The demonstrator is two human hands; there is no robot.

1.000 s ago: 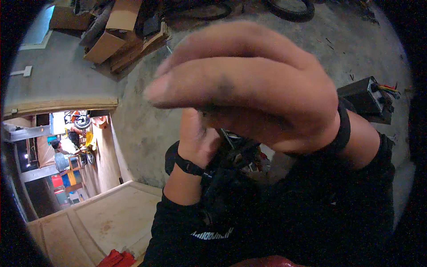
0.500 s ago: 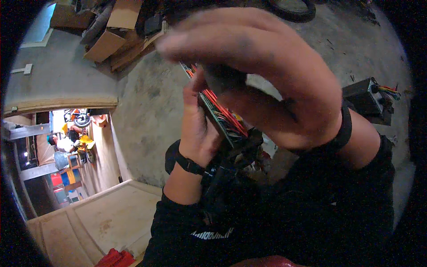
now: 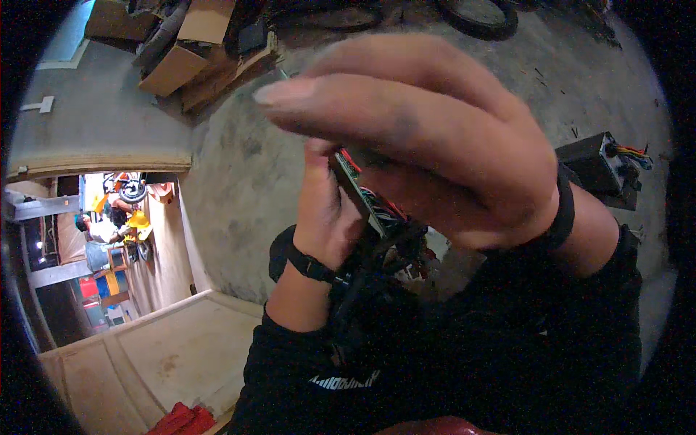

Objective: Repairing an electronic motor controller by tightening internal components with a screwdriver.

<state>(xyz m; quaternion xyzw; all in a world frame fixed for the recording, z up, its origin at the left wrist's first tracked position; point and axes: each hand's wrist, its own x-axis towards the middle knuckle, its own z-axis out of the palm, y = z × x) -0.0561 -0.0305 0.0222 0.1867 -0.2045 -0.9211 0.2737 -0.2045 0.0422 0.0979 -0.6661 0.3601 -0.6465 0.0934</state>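
Note:
My left hand (image 3: pixel 326 221), with a dark band at its wrist, is wrapped around the edge of a narrow green circuit board (image 3: pixel 357 190). Red, white and dark wires (image 3: pixel 386 206) lie bunched along the board's face. Close to the camera, my right hand (image 3: pixel 435 138) arches over the board. Its fingers are bent and pressed together, covering the board's upper part and most of the wires. Whatever lies between its thumb and fingers is hidden. Below the board, a dark tangle (image 3: pixel 406 243) merges with my black clothing.
A metal box with coloured wires (image 3: pixel 591 163) rests on the concrete floor at right. Cardboard boxes (image 3: pixel 174 69) are heaped at far left, a black tyre (image 3: pixel 478 18) at the back. A pale wooden panel (image 3: pixel 181 348) with red cloth (image 3: pixel 185 419) is at lower left. A person (image 3: pixel 101 228) is beyond the doorway.
My right hand has lowered slightly and its fingers have come together, closing the gap by the thumb. More of the red wires is now covered. The left hand has kept its hold.

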